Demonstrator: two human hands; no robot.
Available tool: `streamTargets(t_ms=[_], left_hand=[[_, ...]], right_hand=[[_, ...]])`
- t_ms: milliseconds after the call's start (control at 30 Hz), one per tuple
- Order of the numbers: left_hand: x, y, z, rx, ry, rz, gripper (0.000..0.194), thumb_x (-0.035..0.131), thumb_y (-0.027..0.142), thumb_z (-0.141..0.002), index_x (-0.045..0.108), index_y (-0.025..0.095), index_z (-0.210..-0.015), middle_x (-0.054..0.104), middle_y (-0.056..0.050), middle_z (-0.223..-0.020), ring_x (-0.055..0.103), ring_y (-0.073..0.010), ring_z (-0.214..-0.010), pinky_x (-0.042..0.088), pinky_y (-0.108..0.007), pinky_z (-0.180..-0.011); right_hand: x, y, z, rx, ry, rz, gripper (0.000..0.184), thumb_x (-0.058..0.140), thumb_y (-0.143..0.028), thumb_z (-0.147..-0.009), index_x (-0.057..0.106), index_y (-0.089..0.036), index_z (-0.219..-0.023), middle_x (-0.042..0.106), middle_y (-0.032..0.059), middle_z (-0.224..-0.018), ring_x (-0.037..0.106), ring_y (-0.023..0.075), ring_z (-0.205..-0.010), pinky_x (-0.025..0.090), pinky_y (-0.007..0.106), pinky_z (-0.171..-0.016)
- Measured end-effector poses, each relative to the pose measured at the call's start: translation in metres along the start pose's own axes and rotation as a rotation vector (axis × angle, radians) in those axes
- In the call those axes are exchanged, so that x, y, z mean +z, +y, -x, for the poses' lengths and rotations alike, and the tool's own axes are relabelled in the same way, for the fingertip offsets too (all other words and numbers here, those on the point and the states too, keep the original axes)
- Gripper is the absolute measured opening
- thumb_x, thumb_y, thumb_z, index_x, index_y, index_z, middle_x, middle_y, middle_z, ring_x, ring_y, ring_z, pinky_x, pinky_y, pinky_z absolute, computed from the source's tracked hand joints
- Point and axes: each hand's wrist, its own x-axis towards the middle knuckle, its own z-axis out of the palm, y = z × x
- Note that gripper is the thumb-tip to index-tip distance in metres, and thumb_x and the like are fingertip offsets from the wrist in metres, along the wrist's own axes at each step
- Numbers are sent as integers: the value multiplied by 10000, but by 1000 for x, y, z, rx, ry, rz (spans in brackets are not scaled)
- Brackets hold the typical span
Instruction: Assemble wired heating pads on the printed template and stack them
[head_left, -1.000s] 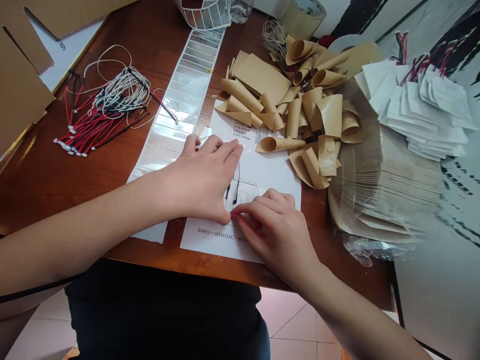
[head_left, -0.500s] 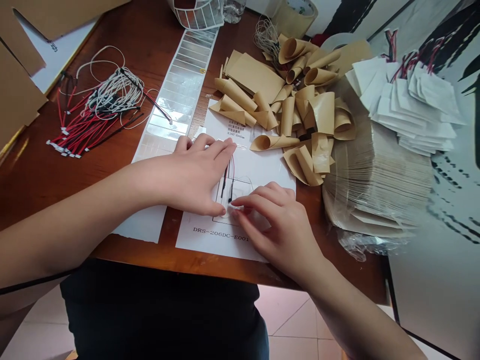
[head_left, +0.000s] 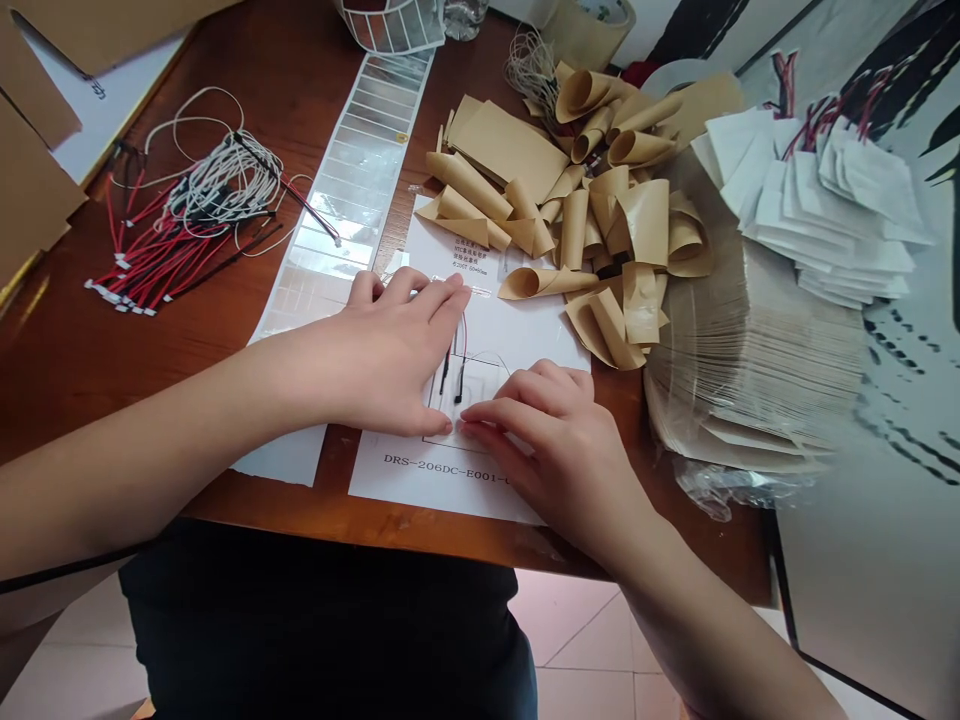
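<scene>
Two hands work at the near edge of the wooden tabletop (head_left: pixel 90 370). The left hand (head_left: pixel 394 360) lies flat on one printed white sheet (head_left: pixel 405 490), its fingers (head_left: pixel 427 298) spread and holding nothing. The right hand's (head_left: pixel 559 460) curled fingers (head_left: pixel 517 412) meet the lower edge of one clear film patch (head_left: pixel 480 395); any grip is hard to tell. Between the hands lie two black leads (head_left: pixel 454 372) and a thin red wire (head_left: pixel 464 335). Farther off lie a clear label strip (head_left: pixel 352 200), a red-and-white wire bundle (head_left: pixel 195 240) at upper left, curled brown backing paper (head_left: pixel 577 230) at top centre, a stacked film pile (head_left: pixel 750 370) at right, and white pads (head_left: pixel 832 200) at upper right.
</scene>
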Motion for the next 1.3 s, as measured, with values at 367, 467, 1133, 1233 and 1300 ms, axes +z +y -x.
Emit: streamTargets(t_ms=[367, 467, 1133, 1233, 1300], left_hand=[[-4, 6, 1, -10, -18, -16, 1203, 613, 669, -759, 73, 105, -1674, 82, -192, -1759, 144, -510, -1536, 168, -642, -1225], [-4, 8, 2, -8, -15, -20, 1166, 607, 630, -776, 78, 107, -1675, 68, -189, -1763, 149, -519, -1534, 177, -655, -1217], [-1, 15, 2, -38, 52, 34, 1096, 673, 548, -763, 136, 292, -1684, 149, -172, -1742, 199, -505, -1516, 217, -689, -1163], [0, 13, 2, -26, 48, 31, 1062, 661, 581, -778, 162, 319, -1678, 147, -159, -1747, 189, -505, -1523, 196, -680, -1171], [1, 11, 2, -17, 37, 25, 1053, 655, 603, -781, 172, 329, -1675, 123, -148, -1756, 174, -511, -1527, 175, -678, -1179]], right_hand=[[8, -2, 0, -61, 69, 77, 148, 632, -180, -1010, 721, -182, -892, 651, 10, -756, 478, 180, -775, 352, 359, -764], [9, -3, 0, -63, 76, 86, 150, 636, -179, -1008, 720, -182, -883, 640, 9, -743, 473, 180, -770, 342, 356, -750], [9, -3, -2, -7, 112, -22, 143, 601, -174, -995, 736, -187, -950, 659, 34, -833, 525, 187, -804, 356, 380, -773], [1, -4, -2, -23, 144, -74, 227, 569, -202, -989, 769, -197, -881, 674, 75, -940, 544, 229, -899, 348, 441, -845], [-2, -4, 0, -54, 140, -102, 282, 546, -193, -976, 779, -211, -819, 680, 90, -1013, 544, 261, -975, 331, 471, -872]])
